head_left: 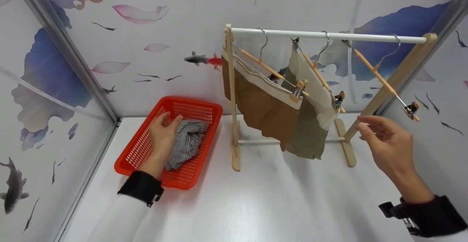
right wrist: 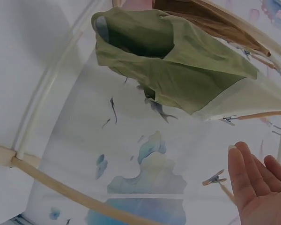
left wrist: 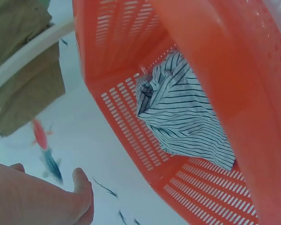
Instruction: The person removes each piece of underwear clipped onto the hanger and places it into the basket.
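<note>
My left hand (head_left: 162, 136) is held over the red plastic basket (head_left: 210, 143), thumb and fingers apart, with nothing in it. In the basket lies a crumpled striped cloth garment (head_left: 188, 143), dark stripes on a pale ground, also seen in the left wrist view. My right hand (head_left: 391, 147) hovers at the right front of the rack, its fingers loosely bent and holding nothing. Nearest to it are a bare clip hanger (head_left: 376, 72) on the right and a green garment with a pale upper part (head_left: 309, 132). A brown garment with a white waistband (head_left: 261, 106) hangs further left.
The wooden rack has a white top rail (head_left: 292, 33) from which the hangers hang by metal hooks. Its feet (head_left: 236, 158) stand on the white table (head_left: 234, 205). Printed wall panels (head_left: 153, 66) close in the back and both sides.
</note>
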Available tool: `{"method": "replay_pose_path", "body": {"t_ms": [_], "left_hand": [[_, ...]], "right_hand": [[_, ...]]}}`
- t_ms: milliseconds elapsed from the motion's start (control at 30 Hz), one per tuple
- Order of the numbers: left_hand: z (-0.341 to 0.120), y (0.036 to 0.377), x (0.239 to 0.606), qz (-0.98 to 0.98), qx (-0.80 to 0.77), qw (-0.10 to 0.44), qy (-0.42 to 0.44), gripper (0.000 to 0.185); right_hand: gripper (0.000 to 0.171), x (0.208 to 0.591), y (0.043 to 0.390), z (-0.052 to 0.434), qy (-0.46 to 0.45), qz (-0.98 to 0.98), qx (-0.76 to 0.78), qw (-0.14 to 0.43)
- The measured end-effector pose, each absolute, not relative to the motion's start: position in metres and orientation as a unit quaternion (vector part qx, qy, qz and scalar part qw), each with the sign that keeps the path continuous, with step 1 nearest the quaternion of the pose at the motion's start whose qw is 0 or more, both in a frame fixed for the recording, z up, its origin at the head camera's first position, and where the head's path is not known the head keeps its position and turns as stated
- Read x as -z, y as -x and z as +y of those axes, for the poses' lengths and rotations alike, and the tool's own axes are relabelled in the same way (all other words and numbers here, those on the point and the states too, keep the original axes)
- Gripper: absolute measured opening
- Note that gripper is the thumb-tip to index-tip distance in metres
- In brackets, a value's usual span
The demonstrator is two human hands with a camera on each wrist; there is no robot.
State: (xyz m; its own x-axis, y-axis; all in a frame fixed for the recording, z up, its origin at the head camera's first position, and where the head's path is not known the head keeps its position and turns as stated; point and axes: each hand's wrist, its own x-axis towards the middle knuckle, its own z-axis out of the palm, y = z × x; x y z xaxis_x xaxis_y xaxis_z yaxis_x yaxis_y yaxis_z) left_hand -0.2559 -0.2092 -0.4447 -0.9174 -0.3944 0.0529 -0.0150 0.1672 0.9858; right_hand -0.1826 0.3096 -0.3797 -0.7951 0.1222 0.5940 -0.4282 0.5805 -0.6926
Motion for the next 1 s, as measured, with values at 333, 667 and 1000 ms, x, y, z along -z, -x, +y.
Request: {"method": "replay_pose_path", "body": {"t_ms": [333,667,1000], "left_hand": [[-0.203,0.235,0.434,-0.77,0.619,0.137,-0.072,0.07],[-0.197,0.219,0.434,-0.797,0.588,0.138,-0.004,0.058],[-0.199,0.209,0.434,-0.805,0.573,0.157,0.002,0.054]], "right_hand": [[0.051,0.359,0.185,0.276,-0.106,-0.844,-0.434,0.298],[0.062,0.343,0.2,0.252,-0.067,-0.858,-0.418,0.29],[0.063,0.328,0.211,0.234,-0.018,-0.874,-0.398,0.277]]}}
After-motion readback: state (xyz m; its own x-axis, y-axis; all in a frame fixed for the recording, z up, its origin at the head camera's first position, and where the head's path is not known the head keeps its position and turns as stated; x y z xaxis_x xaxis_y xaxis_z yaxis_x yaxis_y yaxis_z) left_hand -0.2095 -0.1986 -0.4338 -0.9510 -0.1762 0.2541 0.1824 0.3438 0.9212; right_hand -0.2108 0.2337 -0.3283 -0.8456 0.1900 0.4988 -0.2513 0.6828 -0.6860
